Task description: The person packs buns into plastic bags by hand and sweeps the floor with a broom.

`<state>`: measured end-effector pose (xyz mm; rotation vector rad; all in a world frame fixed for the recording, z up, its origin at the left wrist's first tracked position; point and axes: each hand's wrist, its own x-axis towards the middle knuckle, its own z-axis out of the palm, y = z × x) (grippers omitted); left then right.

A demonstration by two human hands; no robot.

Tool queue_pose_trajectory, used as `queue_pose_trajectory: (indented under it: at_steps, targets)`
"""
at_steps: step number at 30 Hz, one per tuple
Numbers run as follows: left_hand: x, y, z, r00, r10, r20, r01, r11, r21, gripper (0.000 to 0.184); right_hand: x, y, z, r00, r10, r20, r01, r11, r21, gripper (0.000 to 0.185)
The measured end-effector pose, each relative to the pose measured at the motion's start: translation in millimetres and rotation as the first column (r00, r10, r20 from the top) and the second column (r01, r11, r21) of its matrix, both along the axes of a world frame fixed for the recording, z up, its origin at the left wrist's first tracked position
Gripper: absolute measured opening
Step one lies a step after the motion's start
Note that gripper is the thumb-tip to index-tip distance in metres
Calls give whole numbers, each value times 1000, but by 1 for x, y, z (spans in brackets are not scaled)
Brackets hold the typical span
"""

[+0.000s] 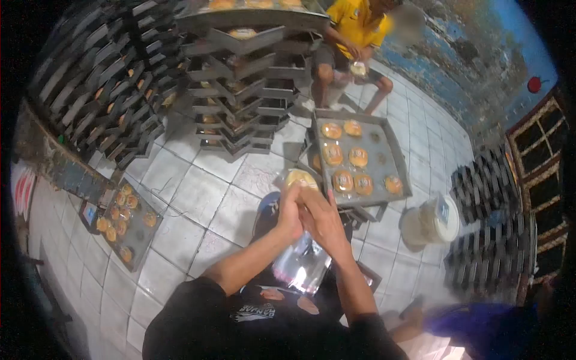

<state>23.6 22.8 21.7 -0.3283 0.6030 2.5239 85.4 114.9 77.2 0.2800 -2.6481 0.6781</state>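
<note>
In front of my lap, a pale round bun [302, 178] in clear plastic shows beyond my fingertips. My left hand [291, 211] is closed on its near side. Pressed against it, my right hand [322, 217] closes over the same bun, its fingers overlapping the left ones. The hands hide part of the wrapper. Across my lap below them lies a shiny sheaf of clear plastic bags [302, 264]. Ahead to the right, a metal tray [384, 162] carries several wrapped buns [358, 157] with printed labels.
Tall stacks of metal trays [240, 96] stand ahead and at left. Another tray of buns [137, 234] sits on the tiled floor at left. To the right are a white bucket [432, 222] and dark tray stacks [489, 252]. A person in yellow [360, 27] sits ahead; a purple-clothed person [474, 330] is lower right.
</note>
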Motion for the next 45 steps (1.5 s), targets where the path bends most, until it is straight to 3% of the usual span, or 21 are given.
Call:
queue_pose_trajectory:
  at_steps: [2,7,9,10,12,13,14,15,17,18,19,20,21,23,26,29,35,39,42,44,45]
  targets:
    - [-18,-10,-10,994,-105,0,104,986,132,57,12,-8,19,996,85,25,-78,973,-216,10]
    - [-31,-17,-19,960,-273,56,258,947,189,70,26,-19,8,943,164,288,-15,889,-458,11]
    - [-40,-26,-18,983,-186,-2,185,977,108,68,47,-20,26,427,796,429,-247,559,-791,12]
    - [-48,-35,-14,991,-129,-30,132,986,98,64,48,-22,31,428,801,419,-248,550,-797,12]
    - [-59,-57,-8,997,-62,40,60,997,53,62,55,-23,38,310,951,3,-293,99,-951,17]
    - [-57,-63,0,995,9,100,-10,1000,12,59,49,-16,19,728,656,198,-140,426,-894,25]
    - [-41,-69,7,995,-65,81,61,997,56,53,40,-8,1,935,163,314,150,622,-769,34]
    - [-22,-71,20,993,-74,96,68,996,56,53,33,-11,17,965,-239,-110,214,957,-198,36]
    - [4,-73,39,886,-449,114,448,893,37,48,37,-12,15,986,-69,-150,27,963,-269,33]
    - [-1,-75,-18,871,-469,-147,488,786,381,49,43,-15,11,988,-91,-126,51,956,-288,33]
    - [-1,-77,-20,861,-491,-131,501,778,378,49,43,-13,10,995,-53,-86,31,971,-237,29]
    - [-10,-71,-18,910,-365,-194,354,931,-91,50,38,-8,10,998,-5,-57,-4,985,-171,26]
    - [-17,-66,-16,913,-254,-318,63,860,-507,52,34,-1,7,998,-5,-61,-5,988,-155,26]
    - [-17,-68,-8,881,-356,-312,259,915,-310,48,14,16,-13,907,-263,328,396,796,-457,27]
    - [-12,-49,-33,828,-260,-497,-97,806,-584,38,6,24,-43,934,-264,241,350,813,-466,32]
    - [-15,-46,-26,806,-309,-505,-147,722,-676,28,5,18,-29,951,-288,114,310,876,-371,30]
    - [-9,-32,-35,931,28,-364,-167,919,-357,21,5,27,-46,900,-170,400,375,771,-515,33]
    - [-3,-43,-34,938,-117,-328,-45,893,-448,24,13,21,-34,883,-97,459,431,556,-711,36]
    - [-3,-48,6,911,-113,-396,-51,923,-381,25,16,11,3,918,-234,320,378,761,-527,32]
    - [-10,-47,26,800,-106,-591,-306,775,-553,25,6,5,26,942,-296,-158,222,903,-369,32]
    - [-24,-45,20,800,-136,-584,-281,776,-565,25,-5,19,15,934,-324,-148,249,891,-380,32]
